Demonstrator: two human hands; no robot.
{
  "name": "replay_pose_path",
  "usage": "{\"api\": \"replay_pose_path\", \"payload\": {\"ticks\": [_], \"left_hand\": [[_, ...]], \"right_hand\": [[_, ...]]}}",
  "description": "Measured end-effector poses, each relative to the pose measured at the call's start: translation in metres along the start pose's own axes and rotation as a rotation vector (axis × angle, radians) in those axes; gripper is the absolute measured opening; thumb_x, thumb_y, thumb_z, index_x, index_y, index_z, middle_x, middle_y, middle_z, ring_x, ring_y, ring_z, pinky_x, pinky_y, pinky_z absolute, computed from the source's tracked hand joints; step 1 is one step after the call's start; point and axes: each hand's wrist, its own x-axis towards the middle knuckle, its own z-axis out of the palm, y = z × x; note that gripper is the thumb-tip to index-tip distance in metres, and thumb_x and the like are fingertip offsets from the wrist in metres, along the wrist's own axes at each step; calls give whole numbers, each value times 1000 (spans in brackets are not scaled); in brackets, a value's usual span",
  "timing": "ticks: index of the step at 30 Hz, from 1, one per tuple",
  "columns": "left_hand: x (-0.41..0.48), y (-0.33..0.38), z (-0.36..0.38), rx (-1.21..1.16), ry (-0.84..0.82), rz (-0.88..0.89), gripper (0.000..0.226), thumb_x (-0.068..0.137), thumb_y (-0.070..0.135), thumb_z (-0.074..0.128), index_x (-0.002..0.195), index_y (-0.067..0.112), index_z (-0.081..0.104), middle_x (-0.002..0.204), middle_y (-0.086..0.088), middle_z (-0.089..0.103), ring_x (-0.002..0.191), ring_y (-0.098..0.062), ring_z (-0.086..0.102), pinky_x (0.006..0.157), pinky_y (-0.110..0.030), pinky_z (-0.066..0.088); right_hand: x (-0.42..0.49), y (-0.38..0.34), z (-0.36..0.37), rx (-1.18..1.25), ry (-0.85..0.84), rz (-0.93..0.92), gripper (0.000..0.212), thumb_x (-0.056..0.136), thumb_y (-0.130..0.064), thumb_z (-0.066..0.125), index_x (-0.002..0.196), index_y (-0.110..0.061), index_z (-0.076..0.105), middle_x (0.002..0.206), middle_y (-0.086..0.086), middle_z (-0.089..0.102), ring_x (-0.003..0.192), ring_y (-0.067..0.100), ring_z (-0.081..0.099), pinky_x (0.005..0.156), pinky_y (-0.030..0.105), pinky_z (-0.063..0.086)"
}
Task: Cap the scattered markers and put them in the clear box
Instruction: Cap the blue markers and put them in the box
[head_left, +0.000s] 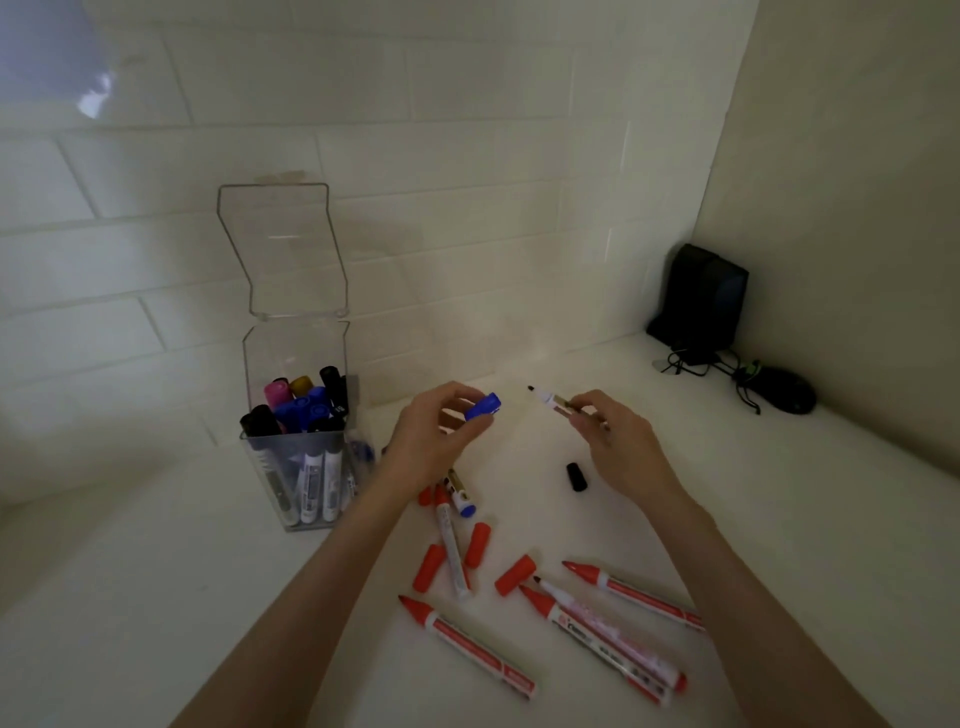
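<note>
My left hand (441, 431) pinches a blue cap (483, 406) above the white counter. My right hand (618, 441) grips an uncapped marker (550, 400), its dark tip pointing left toward the cap, a short gap between them. The clear box (296, 395) stands at the left with its lid swung up and several capped markers upright inside. Several uncapped red markers (467, 644) and loose red caps (514, 574) lie scattered near me. A black cap (576, 476) lies under my right hand. A blue-ended marker (460, 493) rests below my left wrist.
A tiled wall runs behind the counter. A black speaker-like box (701, 301) with tangled cables and a dark mouse (784, 395) sit in the far right corner. The counter's left side shows bare white surface (130, 571).
</note>
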Motion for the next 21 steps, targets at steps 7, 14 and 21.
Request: {"api": "replay_pose_path", "payload": {"ticks": [7,14,21], "left_hand": [[-43,1,-4,-280,-9,31,19,94,24,70,113,24,71,97,6,73,68,-22,70,64,-51,60],[-45,-6,-2,-273,0,7,21,92,20,72,113,23,73,102,5,75,69,-18,70,70,-42,62],[-48,-1,0,-274,-55,37,23,92,16,72,115,19,73,101,6,74,65,-14,65,65,-39,61]], "right_hand": [[-37,-11,-10,184,57,-240,25,101,-18,56,117,-36,64,103,-8,60,99,12,52,79,13,38],[-40,-20,-8,118,109,-352,25,99,-13,58,117,-27,69,106,-7,60,100,7,49,87,27,41],[-44,-30,-1,13,106,-365,25,97,-17,60,119,-25,69,102,-7,55,98,13,47,87,14,37]]}}
